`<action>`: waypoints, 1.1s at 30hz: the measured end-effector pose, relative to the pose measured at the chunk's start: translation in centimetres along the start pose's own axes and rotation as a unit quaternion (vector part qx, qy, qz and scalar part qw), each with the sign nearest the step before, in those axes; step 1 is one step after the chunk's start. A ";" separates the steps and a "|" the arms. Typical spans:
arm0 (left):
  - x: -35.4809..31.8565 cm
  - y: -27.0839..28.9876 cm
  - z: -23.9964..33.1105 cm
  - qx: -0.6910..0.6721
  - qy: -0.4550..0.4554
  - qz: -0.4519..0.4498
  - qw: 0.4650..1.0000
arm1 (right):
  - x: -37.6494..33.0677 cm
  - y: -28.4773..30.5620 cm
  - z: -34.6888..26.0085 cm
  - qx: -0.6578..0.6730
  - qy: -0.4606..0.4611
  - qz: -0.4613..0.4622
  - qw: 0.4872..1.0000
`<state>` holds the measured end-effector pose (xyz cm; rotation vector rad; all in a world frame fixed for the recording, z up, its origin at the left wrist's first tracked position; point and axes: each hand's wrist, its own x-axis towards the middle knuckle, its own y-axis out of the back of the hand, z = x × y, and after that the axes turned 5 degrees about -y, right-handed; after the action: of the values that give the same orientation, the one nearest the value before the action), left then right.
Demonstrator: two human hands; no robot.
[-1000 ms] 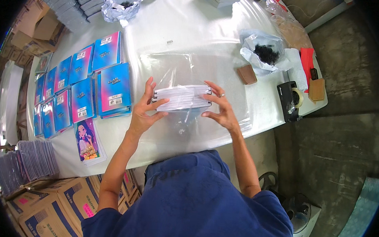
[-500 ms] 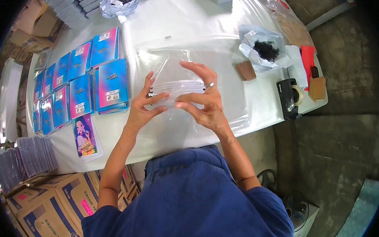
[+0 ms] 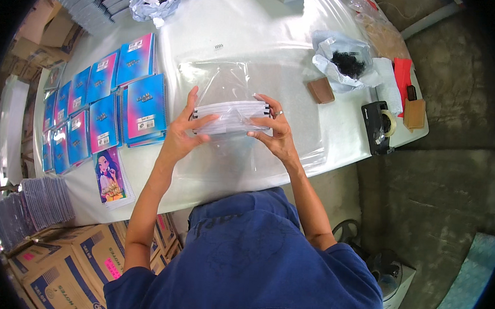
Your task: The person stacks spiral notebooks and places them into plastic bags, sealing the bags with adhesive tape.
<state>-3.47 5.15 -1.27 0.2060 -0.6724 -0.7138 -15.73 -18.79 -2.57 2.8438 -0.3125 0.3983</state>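
Between my two hands stands a stack of notebooks (image 3: 231,118), its white page edges facing up and dark binding bits showing at both ends. Clear plastic film covers it and glints above it. My left hand (image 3: 182,132) grips the left end, thumb on the near side and fingers on the far side. At the right end my right hand (image 3: 278,136), with a ring on one finger, holds it the same way. Under the stack lie flat clear plastic bags (image 3: 300,121) on the table's white cover (image 3: 194,192). The stack's underside is hidden.
Rows of blue-pink spiral notebooks (image 3: 103,120) lie at left, beside a purple illustrated cover (image 3: 110,177). At right are a brown block (image 3: 321,91), a paper-lined heap of black bits (image 3: 348,64) and a tape dispenser (image 3: 376,128). Cartons (image 3: 76,263) stand below the table's left edge.
The stack has tipped so more of its page edges show. My right hand's raised fingers have come down onto its right end, and my left hand has shifted slightly left.
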 end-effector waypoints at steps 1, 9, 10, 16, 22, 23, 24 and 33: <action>0.5 0.4 -0.4 -0.026 0.013 -0.006 1.000 | 0.1 -0.2 0.0 0.013 -0.004 -0.003 1.000; 6.5 2.4 2.5 -0.166 0.036 0.092 0.981 | 0.1 0.1 -1.5 -0.006 -0.049 0.013 0.999; 4.4 3.7 1.3 -0.179 0.013 0.136 0.974 | 0.1 0.1 -1.7 -0.003 -0.052 0.016 0.999; -3.6 2.5 -0.8 -0.012 0.059 0.054 0.997 | 0.2 -0.1 -1.7 0.026 -0.073 -0.011 0.997; -0.3 1.1 1.4 0.074 0.042 -0.048 0.995 | 0.4 0.0 -1.9 -0.032 -0.040 0.001 0.999; 0.0 1.1 1.5 0.084 0.035 -0.059 0.994 | 0.7 0.0 -2.3 -0.045 -0.039 -0.006 0.998; 0.3 1.1 1.4 0.074 0.035 -0.059 0.995 | 1.1 0.1 -2.8 -0.057 -0.039 -0.013 0.998; 3.4 1.1 1.1 0.045 0.021 -0.054 0.997 | 3.5 0.1 -3.3 -0.164 -0.037 0.015 0.986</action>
<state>-1.68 3.78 1.72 0.3413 -0.6582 -0.7820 -13.24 -18.55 1.56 2.5359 -0.3955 0.2221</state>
